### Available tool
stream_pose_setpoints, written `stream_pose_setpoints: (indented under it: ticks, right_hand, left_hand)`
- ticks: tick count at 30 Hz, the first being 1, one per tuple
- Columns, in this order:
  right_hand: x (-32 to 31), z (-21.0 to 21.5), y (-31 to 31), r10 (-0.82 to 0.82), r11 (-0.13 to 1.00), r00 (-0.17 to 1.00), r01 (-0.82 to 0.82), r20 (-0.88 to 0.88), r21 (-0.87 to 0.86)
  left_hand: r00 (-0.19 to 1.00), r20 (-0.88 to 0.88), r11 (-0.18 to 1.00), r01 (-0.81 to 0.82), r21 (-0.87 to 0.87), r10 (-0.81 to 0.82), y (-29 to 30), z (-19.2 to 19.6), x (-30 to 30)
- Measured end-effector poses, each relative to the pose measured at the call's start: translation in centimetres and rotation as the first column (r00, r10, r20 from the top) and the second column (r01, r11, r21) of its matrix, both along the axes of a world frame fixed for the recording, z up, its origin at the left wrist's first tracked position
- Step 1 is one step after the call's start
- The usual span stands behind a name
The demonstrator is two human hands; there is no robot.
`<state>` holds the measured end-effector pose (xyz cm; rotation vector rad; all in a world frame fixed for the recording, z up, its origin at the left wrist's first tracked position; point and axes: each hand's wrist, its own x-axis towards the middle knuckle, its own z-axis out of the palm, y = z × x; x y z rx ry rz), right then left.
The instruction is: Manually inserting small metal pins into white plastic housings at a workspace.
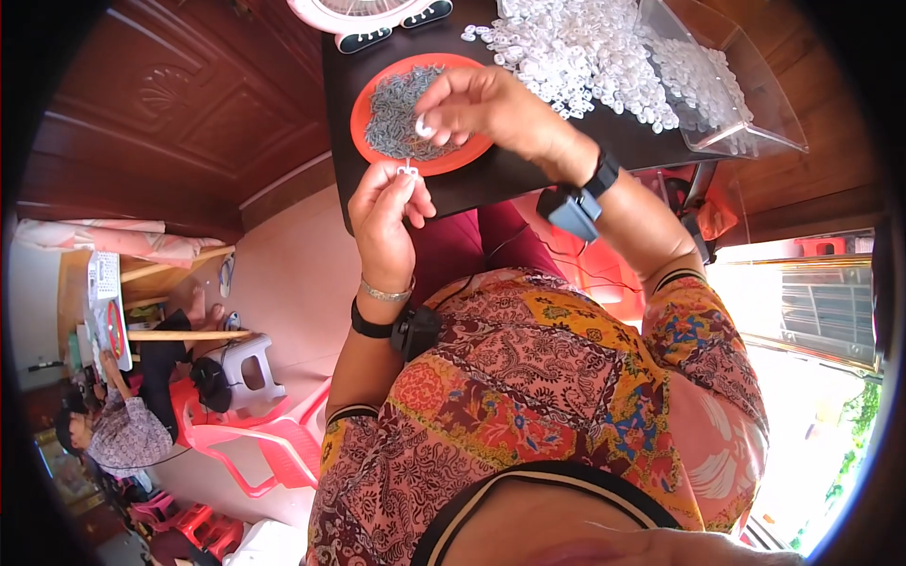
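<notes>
My left hand [385, 209] is closed in a pinch on a small white plastic clip [408, 172], just off the near edge of an orange plate [361, 137]. Above the plate is my right hand [477, 108], its thumb and fingers shut on another small white plastic piece [424, 126]. The two pieces are apart. On the plate lies a heap of small grey screws or nails [396, 104]; my right hand hides part of it. Exactly what kind of fitting the white pieces are is too small to tell.
A large pile of white plastic pieces [585, 57] covers the dark table [585, 156] at the far right, spilling from a clear plastic bin [755, 132]. A white and pink object with shoe-shaped feet [366, 40] stands at the back. Left lie a red chair [274, 443] and a seated person [132, 434].
</notes>
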<state>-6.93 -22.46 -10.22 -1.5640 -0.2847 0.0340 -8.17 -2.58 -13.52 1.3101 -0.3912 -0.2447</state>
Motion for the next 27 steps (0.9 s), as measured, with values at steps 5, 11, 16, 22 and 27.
stream_pose_setpoints:
  ticks: [5, 11, 16, 22, 27]
  right_hand:
    - [-1.6, -2.2, 2.9, 0.046, 0.947, 0.998, -0.027, -0.053, 0.319]
    - [-1.7, -3.3, 3.2, -0.011, 0.982, 1.0, 0.014, -0.021, 0.189]
    - [-1.8, -2.7, 2.9, -0.01, 0.968, 0.996, 0.033, -0.093, 0.251]
    - [-1.7, -2.8, 3.0, -0.016, 0.968, 0.998, 0.029, -0.057, 0.251]
    - [-2.7, -2.8, 3.7, -0.037, 0.999, 0.988, 0.041, 0.147, -0.023]
  left_hand:
    - [1.0, 0.03, 0.991, -0.004, -0.134, 0.009, -0.4, -0.4, 0.1]
    - [0.999, 0.042, 0.988, -0.018, -0.153, 0.024, 0.2, -0.4, 0.0]
    - [0.999, 0.024, 0.996, -0.037, -0.082, 0.039, 0.5, -0.5, -0.4]
    - [0.998, 0.021, 0.997, -0.055, -0.059, 0.056, 0.7, -0.6, -0.6]
    - [0.997, 0.011, 0.992, -0.072, -0.102, 0.073, 0.7, -0.7, -0.3]
